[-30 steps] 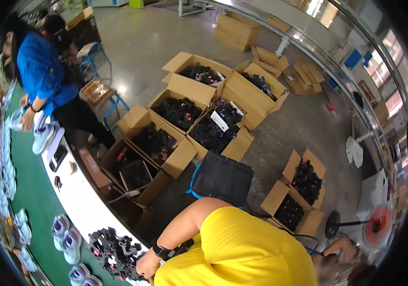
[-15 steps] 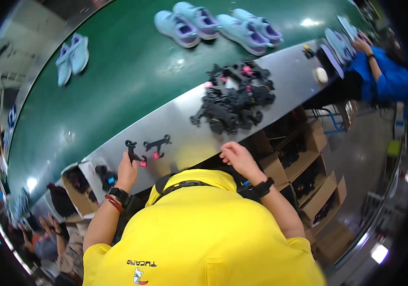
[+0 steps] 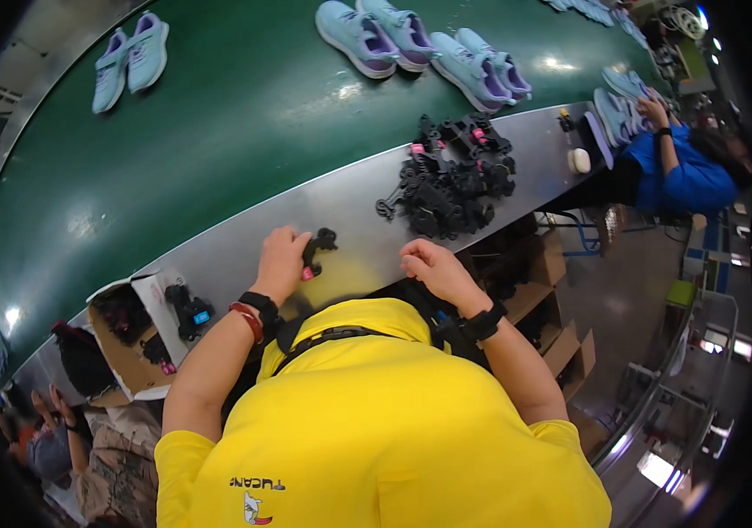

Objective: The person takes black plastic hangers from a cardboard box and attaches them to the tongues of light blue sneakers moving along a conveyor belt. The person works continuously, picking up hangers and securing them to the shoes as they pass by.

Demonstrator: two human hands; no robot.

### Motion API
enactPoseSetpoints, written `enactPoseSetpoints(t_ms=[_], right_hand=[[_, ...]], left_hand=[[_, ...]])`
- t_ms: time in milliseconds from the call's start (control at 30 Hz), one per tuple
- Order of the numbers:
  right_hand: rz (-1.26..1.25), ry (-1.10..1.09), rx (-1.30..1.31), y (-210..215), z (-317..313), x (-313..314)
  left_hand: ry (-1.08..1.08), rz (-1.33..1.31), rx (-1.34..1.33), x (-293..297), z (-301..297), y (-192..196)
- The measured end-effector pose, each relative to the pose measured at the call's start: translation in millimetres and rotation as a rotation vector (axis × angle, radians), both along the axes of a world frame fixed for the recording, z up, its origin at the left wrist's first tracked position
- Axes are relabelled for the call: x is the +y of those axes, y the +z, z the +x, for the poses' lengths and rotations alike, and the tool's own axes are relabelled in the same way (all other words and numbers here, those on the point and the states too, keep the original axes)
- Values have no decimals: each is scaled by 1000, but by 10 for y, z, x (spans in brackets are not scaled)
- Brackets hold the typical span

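My left hand (image 3: pixel 283 262) reaches over the metal ledge, its fingers closed on the end of a black plastic shoe hanger (image 3: pixel 317 246) with a pink tag. Part of the hanger is hidden by the fingers, and whether a second one lies under it I cannot tell. Near the ledge's front edge, my right hand (image 3: pixel 431 268) is held with its fingers curled together, and nothing shows in them. Beyond it lies a tangled heap of black hangers (image 3: pixel 446 189) with several pink tags.
The metal ledge (image 3: pixel 350 207) borders a green belt (image 3: pixel 218 158) carrying light blue shoes (image 3: pixel 358 40). At left are an open carton (image 3: pixel 134 370) and a black hanger with a blue tag (image 3: pixel 187 312). Cartons (image 3: pixel 561 352) stand below right. A co-worker in blue (image 3: pixel 697 172) handles shoes.
My left hand has moved right along the ledge with its hanger, to where the loose hanger lay. My right hand has barely moved, its fingers still curled.
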State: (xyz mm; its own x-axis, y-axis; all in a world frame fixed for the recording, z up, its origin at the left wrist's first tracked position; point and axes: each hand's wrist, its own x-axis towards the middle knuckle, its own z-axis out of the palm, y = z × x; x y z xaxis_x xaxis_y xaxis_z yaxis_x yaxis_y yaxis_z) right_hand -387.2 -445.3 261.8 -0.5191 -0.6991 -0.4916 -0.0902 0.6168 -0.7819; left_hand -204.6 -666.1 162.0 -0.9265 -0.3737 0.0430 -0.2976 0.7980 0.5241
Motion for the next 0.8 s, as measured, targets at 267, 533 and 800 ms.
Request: enactPoseSetpoints(t_ms=[267,533,800], right_hand=[[-155,-234,584,-136,-806,172],[-38,71,912,-401,-1729,-259],[-63,675,1088,-534,-2412,-999]], left_hand=[[72,15,-37,30,-21,-14],[147,-10,-71,61,-76,205],[217,36,-46,137,-259,407]])
